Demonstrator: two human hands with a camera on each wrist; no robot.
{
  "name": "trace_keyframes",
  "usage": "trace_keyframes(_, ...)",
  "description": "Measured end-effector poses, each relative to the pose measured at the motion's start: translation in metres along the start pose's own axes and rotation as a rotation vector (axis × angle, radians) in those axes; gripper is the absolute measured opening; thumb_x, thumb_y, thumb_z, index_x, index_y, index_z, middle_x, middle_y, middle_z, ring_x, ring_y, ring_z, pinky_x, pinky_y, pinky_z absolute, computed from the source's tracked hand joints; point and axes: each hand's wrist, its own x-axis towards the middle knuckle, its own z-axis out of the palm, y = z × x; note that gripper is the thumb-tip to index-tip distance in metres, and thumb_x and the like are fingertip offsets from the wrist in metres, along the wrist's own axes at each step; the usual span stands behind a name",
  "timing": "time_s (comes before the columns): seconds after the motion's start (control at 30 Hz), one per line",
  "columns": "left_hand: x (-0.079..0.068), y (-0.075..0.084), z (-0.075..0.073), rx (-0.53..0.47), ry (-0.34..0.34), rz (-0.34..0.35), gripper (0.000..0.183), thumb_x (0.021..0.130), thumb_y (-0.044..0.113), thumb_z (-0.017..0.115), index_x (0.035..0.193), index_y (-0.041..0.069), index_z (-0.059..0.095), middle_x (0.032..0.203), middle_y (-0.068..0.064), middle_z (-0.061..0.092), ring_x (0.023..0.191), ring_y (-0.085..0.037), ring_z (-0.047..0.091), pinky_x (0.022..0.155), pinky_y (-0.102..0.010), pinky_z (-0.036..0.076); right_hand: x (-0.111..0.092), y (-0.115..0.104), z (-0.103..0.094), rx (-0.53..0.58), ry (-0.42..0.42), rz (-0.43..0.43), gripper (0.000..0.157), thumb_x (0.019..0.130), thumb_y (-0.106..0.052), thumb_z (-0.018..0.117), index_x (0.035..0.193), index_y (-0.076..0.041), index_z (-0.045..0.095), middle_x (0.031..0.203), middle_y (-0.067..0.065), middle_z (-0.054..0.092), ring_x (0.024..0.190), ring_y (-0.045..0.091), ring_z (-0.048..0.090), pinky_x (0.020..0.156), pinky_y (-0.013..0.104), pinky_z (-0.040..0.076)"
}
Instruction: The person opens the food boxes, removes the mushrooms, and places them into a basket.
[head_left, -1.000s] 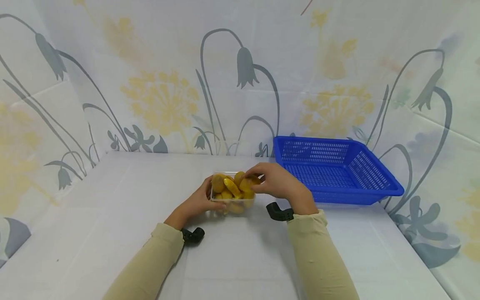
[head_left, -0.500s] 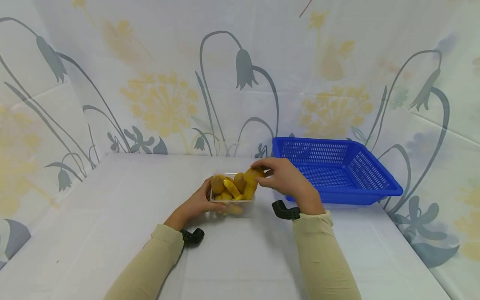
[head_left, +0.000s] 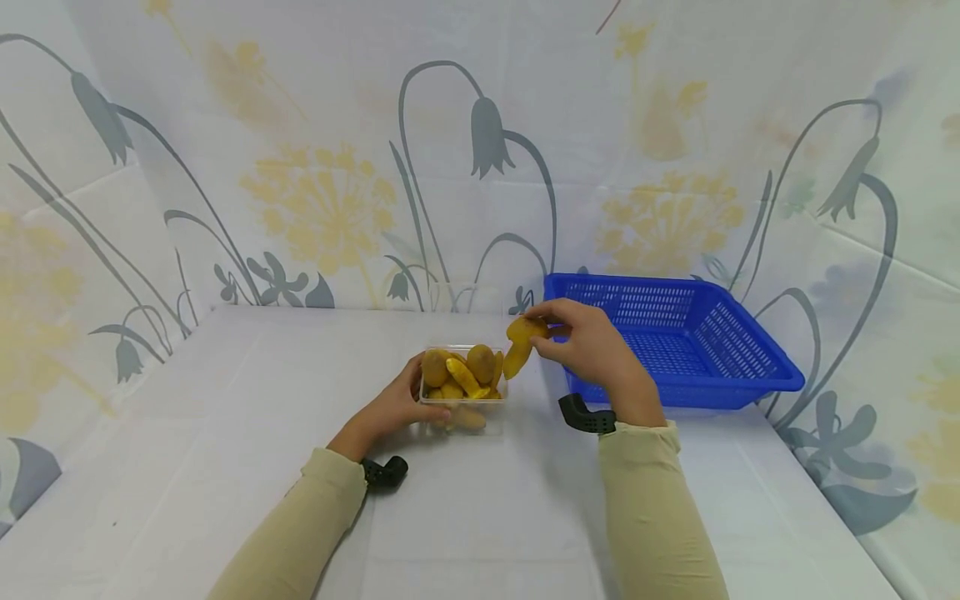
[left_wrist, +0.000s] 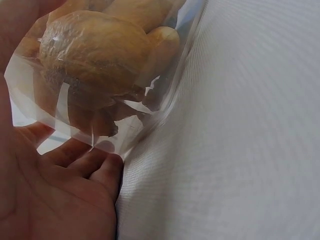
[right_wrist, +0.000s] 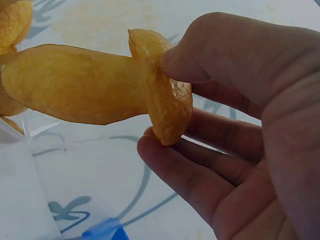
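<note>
My right hand [head_left: 588, 343] pinches a yellow mushroom [right_wrist: 82, 85] by its cap between thumb and fingers, its thick stem pointing left in the right wrist view. The mushroom is in the air, just right of a clear plastic box [head_left: 463, 402]. Several more yellow-brown mushrooms [head_left: 481, 363] fill that box. My left hand [head_left: 393, 398] grips the box at its left side, thumb on the front and fingers round behind. In the left wrist view, the curled fingers [left_wrist: 107, 175] touch the clear wall low down, close to the white surface.
A blue perforated plastic basket [head_left: 720, 385] stands at the back right, close beyond my right hand. White cloth covers the table [head_left: 315, 350]. Behind rises a flower-printed curtain [head_left: 330, 200].
My right hand has lifted one mushroom out of the box and carried it up and to the right. The left hand and the box have stayed in place.
</note>
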Motion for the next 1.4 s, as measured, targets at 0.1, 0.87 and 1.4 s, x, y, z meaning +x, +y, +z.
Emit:
trace_keyframes(0.1,0.001,0.0,0.0,-0.002,-0.001,0.002,0.109,0.077,0.029,0.082,0.155,0.019,0.007,0.163,-0.008,0.014,0.151,-0.029,0.011,0.121,-0.052,0.016,-0.001,0.004,-0.004,0.002,0.028,0.017,0.035,0.091,-0.018,0.068,0.125,-0.014,0.062,0.123,0.005,0.064,0.11,0.024,0.064,0.094,0.038,0.055)
trace_keyframes(0.87,0.002,0.004,0.0,0.024,0.005,-0.025,0.111,0.076,0.035,0.083,0.155,0.021,0.007,0.163,-0.008,0.012,0.151,-0.03,0.012,0.12,-0.053,0.016,-0.016,0.043,-0.037,0.026,0.183,0.225,0.043,0.096,-0.038,0.058,0.134,-0.019,0.055,0.137,0.011,0.056,0.123,0.034,0.057,0.099,0.05,0.05)
trace_keyframes(1.4,0.0,0.0,0.001,0.021,0.005,-0.027,0.111,0.075,0.035,0.083,0.155,0.02,0.008,0.163,-0.009,0.015,0.151,-0.031,0.013,0.121,-0.053,0.017,-0.029,0.064,-0.046,0.029,0.169,0.365,0.043,0.101,-0.05,0.04,0.132,-0.028,0.059,0.147,0.012,0.047,0.114,0.033,0.063,0.093,0.053,0.048)
